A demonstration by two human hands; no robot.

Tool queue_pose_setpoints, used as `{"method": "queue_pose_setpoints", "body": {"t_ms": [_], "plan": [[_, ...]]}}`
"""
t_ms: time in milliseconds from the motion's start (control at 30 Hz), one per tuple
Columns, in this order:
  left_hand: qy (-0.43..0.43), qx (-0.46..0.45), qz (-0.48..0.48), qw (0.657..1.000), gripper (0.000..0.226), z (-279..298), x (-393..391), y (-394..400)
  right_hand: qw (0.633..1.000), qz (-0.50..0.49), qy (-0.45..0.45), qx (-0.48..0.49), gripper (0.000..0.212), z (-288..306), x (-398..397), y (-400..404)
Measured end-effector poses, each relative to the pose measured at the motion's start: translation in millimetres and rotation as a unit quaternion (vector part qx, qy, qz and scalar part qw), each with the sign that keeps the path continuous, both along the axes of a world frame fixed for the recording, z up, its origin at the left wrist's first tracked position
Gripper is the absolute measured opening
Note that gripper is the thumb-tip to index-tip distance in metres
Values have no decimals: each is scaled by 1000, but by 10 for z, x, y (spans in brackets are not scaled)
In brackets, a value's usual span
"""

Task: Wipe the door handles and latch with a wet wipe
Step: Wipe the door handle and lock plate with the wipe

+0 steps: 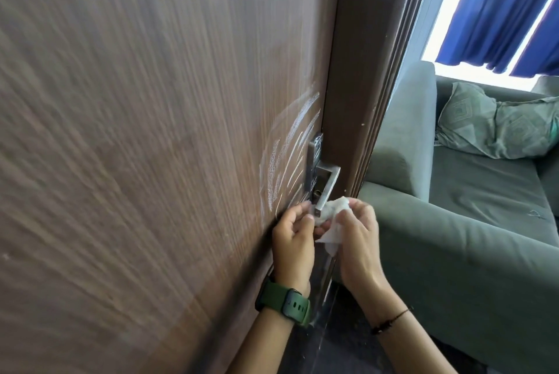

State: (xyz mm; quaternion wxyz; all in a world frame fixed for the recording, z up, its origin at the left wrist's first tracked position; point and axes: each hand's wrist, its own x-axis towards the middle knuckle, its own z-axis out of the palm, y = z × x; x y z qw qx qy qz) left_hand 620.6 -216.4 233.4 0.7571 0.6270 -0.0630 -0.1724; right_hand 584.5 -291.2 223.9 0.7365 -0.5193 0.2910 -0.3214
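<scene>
- dark brown wood-grain door fills the left of the view, standing open; past its edge sit a grey-green fabric sofa with a patterned cushion, and blue curtains at a bright window.
- whitish, chalky arc-shaped streaks mark the door face just left of the hardware — whether they are wipe residue or scuffing, cannot tell.
- brushed-metal lever door handle hangs from a metal backplate near the door's edge; the lever points downward in this view, its free end reaching into the hands.
- white crumpled wet wipe is bunched around the tip of the lever, with a loose corner trailing below between the two hands.
- left hand, dark green watch strap on the wrist, is on the door side; fingers curled, thumb and fingertips pinching the wipe's edge against the lever tip — likely to anchor the cloth.
- right hand, thin dark cord bracelet on the wrist, is on the sofa side; fingers closed on the wipe's other part, probably so it can be drawn around the metal.
- judgement: the step in hand is wiping the lever end. the latch on the door edge is hidden behind the hands, and the far-side handle is not visible — both seem still to be done.
</scene>
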Motion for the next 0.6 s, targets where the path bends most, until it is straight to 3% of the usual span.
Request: {"method": "queue_pose_setpoints", "body": {"t_ms": [100,167,267,367,600], "plan": [[-17,0,-1,1000,40,3,-5,-39,966,-2,64,-249,26,97,-56,-138],[-18,-11,8,1000,49,20,-8,-77,918,-10,89,-387,25,152,-39,-157],[3,-22,11,1000,44,-2,-12,-94,827,-26,94,-553,18,109,-48,-37],[23,-37,6,999,38,-21,-18,-74,772,-26,109,-626,29,14,-96,31],[47,-80,8,996,46,-50,-14,-71,768,5,89,-634,28,4,-15,-15]]}}
